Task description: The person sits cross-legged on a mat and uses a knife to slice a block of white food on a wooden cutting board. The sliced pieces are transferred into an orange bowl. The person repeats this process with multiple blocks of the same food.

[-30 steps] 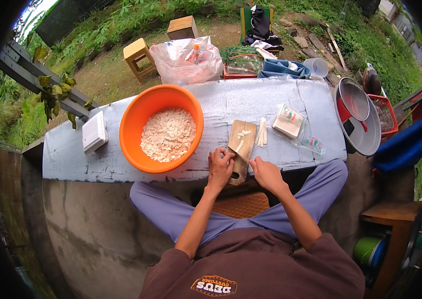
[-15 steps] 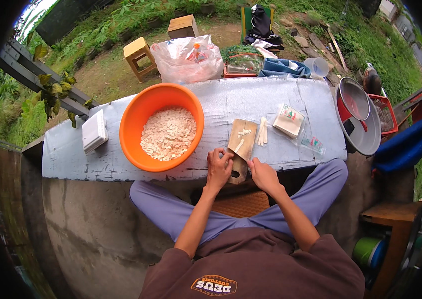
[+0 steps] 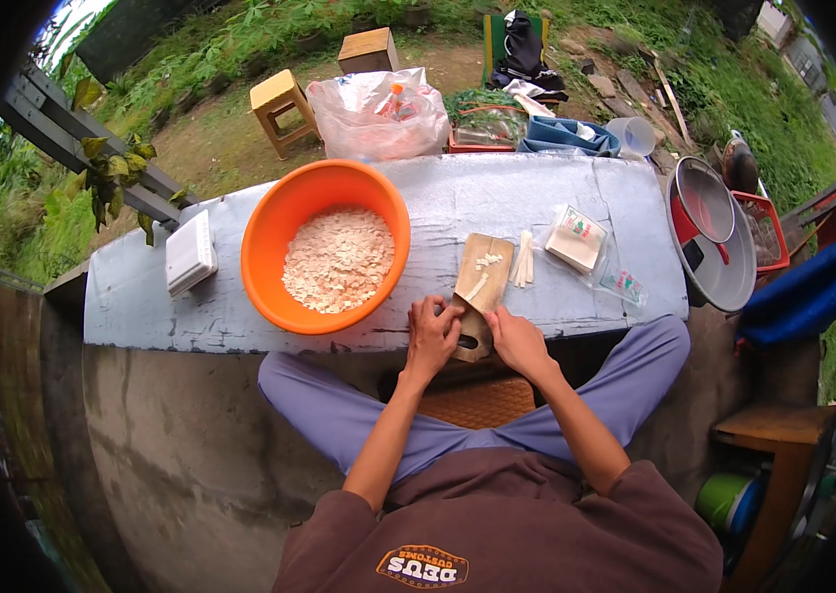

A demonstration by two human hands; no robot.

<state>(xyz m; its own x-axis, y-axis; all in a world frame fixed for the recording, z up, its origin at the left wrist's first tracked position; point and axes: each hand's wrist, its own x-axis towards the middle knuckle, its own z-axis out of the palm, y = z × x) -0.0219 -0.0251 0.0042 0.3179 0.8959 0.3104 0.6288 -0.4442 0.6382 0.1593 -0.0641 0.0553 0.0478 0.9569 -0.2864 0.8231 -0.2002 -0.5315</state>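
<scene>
A small wooden cutting board (image 3: pixel 493 249) lies at the table's near edge, its handle end toward me. Across it slants the thin blade of a knife (image 3: pixel 472 304), its handle hidden in my closed right hand (image 3: pixel 520 341). My left hand (image 3: pixel 432 336) rests on the board's left side, fingers bent and pressed together by the blade; what they pinch is hidden. Beyond the blade lie a pale strip (image 3: pixel 478 288) and several small cut pieces (image 3: pixel 487 262). Right of the board is a bundle of pale strips (image 3: pixel 524 259).
Left stands an orange basin (image 3: pixel 252 262) of pale flakes, beside a white lidded box (image 3: pixel 190 254). An opened pack of pale sheets (image 3: pixel 576 240) and a plastic wrapper (image 3: pixel 624 286) lie right. Strainer and basins (image 3: pixel 729 272) stand at the right end; a plastic bag (image 3: pixel 378 109) lies beyond the table.
The whole view has shifted slightly. My right hand has edged a little toward the board and the blade; both hands keep their grip.
</scene>
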